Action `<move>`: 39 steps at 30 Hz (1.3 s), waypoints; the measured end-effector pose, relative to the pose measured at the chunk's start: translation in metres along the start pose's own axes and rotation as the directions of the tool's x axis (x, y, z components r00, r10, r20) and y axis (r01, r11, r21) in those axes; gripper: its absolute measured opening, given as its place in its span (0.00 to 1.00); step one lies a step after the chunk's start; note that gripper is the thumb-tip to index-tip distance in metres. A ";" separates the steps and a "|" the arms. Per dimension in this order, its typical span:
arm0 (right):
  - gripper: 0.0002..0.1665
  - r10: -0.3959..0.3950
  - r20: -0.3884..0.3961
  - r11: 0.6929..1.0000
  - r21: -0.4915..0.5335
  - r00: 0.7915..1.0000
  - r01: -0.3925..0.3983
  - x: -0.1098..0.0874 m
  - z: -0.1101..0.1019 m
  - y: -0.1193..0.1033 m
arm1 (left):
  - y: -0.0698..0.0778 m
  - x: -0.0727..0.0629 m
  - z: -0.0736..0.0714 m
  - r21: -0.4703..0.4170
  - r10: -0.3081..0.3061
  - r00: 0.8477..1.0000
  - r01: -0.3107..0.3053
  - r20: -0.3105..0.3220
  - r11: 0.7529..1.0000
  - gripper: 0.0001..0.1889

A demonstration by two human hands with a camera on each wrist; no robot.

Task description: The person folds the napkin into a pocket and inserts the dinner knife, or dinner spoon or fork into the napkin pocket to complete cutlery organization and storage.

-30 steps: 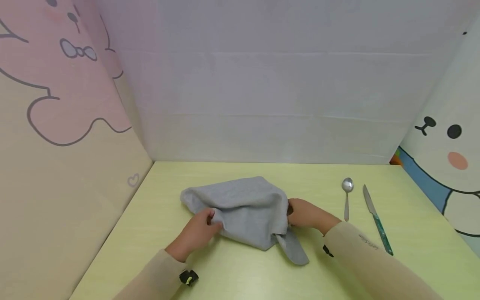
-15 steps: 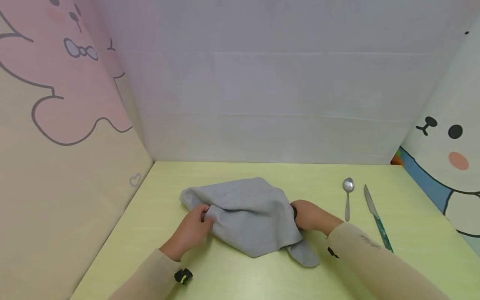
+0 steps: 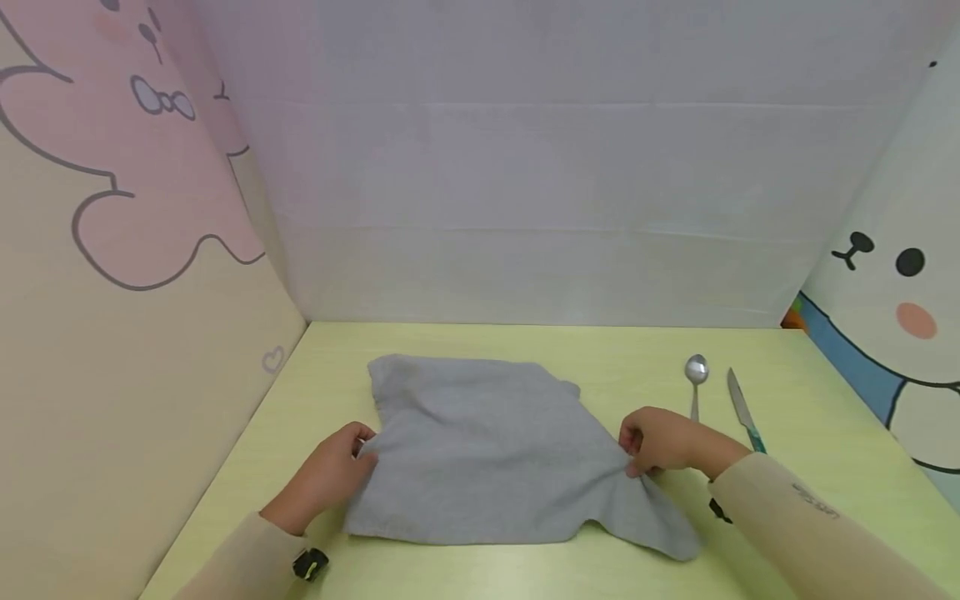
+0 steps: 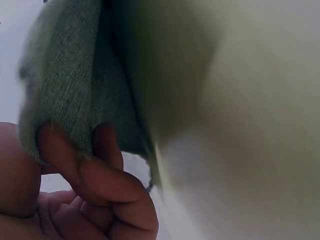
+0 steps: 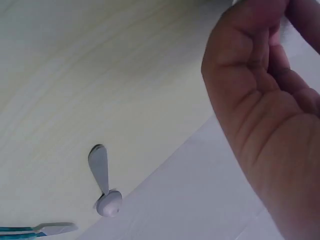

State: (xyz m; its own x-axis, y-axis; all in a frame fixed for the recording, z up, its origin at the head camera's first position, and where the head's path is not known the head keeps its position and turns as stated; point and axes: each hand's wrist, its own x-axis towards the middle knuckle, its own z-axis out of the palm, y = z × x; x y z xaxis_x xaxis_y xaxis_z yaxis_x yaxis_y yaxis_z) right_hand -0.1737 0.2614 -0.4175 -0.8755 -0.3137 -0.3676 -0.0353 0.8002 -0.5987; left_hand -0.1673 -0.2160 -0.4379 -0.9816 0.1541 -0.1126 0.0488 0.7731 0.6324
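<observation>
Grey cloth (image 3: 487, 450) spread over the pale yellow-green surface (image 3: 442, 571), taken here as the centre of the clock. At 9 o'clock the left hand (image 3: 326, 475) pinches the cloth's edge between thumb and fingers; at 3 o'clock the right hand (image 3: 667, 442) pinches the opposite edge, with creases running from the grip. One corner points toward 4 o'clock. The spoon (image 3: 697, 371) lies near 2 o'clock; just beside it lies the knife (image 3: 741, 400), its handle partly hidden by the right sleeve (image 3: 810, 517).

Bare hands (image 3: 326, 471), beige sleeves (image 3: 847, 533), dark scribbly lettering (image 3: 816, 500) behind the right cuff (image 3: 731, 473), plus a little yellow-marked black gadget (image 3: 310, 564) by the left cuff (image 3: 283, 535).
</observation>
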 end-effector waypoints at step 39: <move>0.34 0.017 -0.076 0.999 -0.036 0.997 -0.020 0.090 -0.013 -0.031 | 0.017 0.112 -0.063 0.301 -0.078 0.995 0.055 0.063 0.952 0.24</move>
State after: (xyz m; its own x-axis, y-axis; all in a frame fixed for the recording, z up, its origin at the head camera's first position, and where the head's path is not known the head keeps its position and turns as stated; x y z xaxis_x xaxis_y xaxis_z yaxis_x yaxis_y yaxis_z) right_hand -0.2578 0.2154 -0.4229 -0.9102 -0.2599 -0.3223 -0.0354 0.8244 -0.5649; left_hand -0.2883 -0.2237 -0.3916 -0.9688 0.1320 -0.2095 0.0477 0.9297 0.3653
